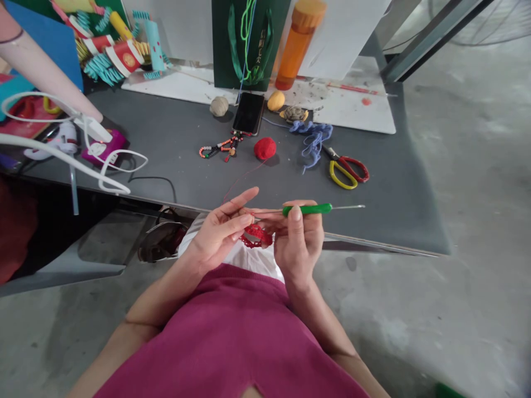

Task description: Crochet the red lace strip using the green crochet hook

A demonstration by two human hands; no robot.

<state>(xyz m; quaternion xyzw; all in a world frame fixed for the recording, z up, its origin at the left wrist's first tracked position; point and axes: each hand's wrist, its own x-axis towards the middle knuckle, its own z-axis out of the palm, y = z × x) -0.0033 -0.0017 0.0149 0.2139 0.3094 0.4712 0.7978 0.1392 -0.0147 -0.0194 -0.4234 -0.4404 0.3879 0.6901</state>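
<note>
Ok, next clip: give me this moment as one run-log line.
left hand: at red crochet piece | right hand: holds green-handled crochet hook | thread: runs toward red yarn ball

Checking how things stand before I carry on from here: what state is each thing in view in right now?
Right hand: closed, gripping the crochet hook by its green handle.
Left hand: fingers spread.
Red crochet piece: small, lacy, just below the hands.
Red yarn ball: wound, strand leading toward the hands.
Scissors: closed, lying flat.
Smartphone: screen dark.
Orange bottle: upright, capped.
</note>
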